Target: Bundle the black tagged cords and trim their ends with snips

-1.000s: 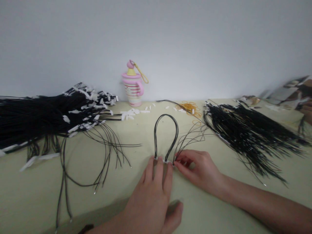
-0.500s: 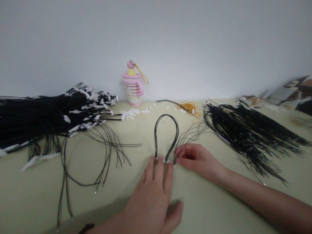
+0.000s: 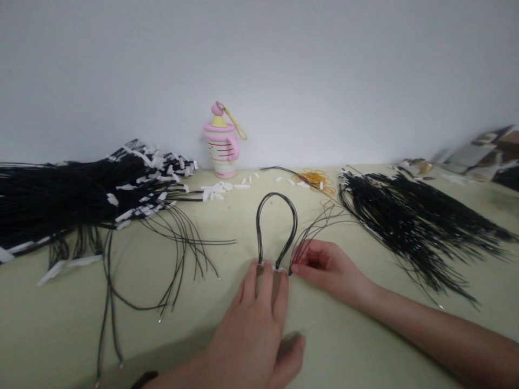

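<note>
A bent loop of thin black wires (image 3: 277, 195) lies on the table in front of me, its two lower ends running under the fingertips of my left hand (image 3: 255, 324). That hand is flat with its fingers spread, pressing the ends down where a bit of white shows. To its right, my right hand (image 3: 324, 265) pinches a few thin black wires (image 3: 310, 233) between thumb and forefinger. Their tips end close to my left ring or little finger, and the far part trails back to the bundle on the right.
A large heap of black wires with white ends (image 3: 81, 189) lies at left, with loose wires (image 3: 184, 237) reaching inward. Behind are a pink striped cup (image 3: 222, 151), white bits (image 3: 219, 189) and yellow rubber bands (image 3: 316, 178). Another black wire bundle (image 3: 397, 216) spreads at right.
Almost nothing differs. The fingers of my right hand have closed slightly around the thin wires; my left hand stays in place.
</note>
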### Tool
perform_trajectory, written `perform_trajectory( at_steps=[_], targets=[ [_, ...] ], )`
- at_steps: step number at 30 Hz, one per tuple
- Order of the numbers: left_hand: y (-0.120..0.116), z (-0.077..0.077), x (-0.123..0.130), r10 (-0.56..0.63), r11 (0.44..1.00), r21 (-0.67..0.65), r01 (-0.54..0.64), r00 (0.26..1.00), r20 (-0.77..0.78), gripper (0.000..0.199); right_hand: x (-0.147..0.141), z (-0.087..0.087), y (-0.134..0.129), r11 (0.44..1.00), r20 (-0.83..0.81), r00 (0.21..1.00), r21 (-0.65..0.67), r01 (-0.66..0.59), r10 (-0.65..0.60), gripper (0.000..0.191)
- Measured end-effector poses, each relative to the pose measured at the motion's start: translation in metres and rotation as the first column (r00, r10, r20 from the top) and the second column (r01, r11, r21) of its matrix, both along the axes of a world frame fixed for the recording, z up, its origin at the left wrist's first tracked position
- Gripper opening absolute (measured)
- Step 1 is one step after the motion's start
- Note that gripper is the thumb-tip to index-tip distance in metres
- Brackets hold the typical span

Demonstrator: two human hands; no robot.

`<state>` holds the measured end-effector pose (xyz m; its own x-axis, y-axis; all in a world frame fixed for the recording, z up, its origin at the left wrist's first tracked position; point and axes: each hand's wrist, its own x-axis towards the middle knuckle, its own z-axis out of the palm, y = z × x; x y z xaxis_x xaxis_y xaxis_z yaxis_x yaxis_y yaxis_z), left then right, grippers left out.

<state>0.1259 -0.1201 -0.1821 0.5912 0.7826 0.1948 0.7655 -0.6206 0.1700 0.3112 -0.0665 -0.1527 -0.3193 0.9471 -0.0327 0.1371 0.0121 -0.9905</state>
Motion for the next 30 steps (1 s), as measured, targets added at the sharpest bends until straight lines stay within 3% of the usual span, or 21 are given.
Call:
perform_trajectory(
  at_steps=[3, 10, 16, 19, 25, 30],
  targets=[
    [0.000, 0.002, -0.001, -0.011, 1.000, -0.010, 0.011, 1.000, -0.009, 0.073, -0.001, 0.003, 0.002, 0.998, -0.145, 0.988, -0.007, 0.060, -0.060, 0.031],
    [0.002, 0.001, -0.001, -0.010, 1.000, -0.027, 0.009, 1.000, -0.025, 0.074, 0.015, 0.027, 0.012, 0.956, -0.362, 0.890, -0.191, 0.221, -0.278, 0.023],
    [0.003, 0.000, -0.001, -0.017, 0.999, -0.036, 0.015, 0.999, -0.035, 0.075, 0.039, 0.043, 0.031, 0.904, -0.550, 0.724, -0.332, 0.268, -0.416, 0.010],
    [0.003, -0.003, -0.001, -0.013, 1.000, -0.024, 0.012, 0.999, -0.029, 0.075, 0.051, 0.049, 0.043, 0.893, -0.591, 0.673, -0.349, 0.283, -0.444, 0.005],
    [0.005, -0.005, -0.001, -0.029, 1.000, -0.003, 0.029, 1.000, -0.011, 0.076, 0.077, 0.056, 0.060, 0.874, -0.637, 0.600, -0.382, 0.299, -0.484, 0.020],
    [0.006, -0.008, -0.002, -0.033, 0.999, 0.008, 0.033, 0.999, -0.010, 0.077, 0.091, 0.055, 0.070, 0.861, -0.645, 0.570, -0.370, 0.349, -0.509, 0.021]
  ],
)
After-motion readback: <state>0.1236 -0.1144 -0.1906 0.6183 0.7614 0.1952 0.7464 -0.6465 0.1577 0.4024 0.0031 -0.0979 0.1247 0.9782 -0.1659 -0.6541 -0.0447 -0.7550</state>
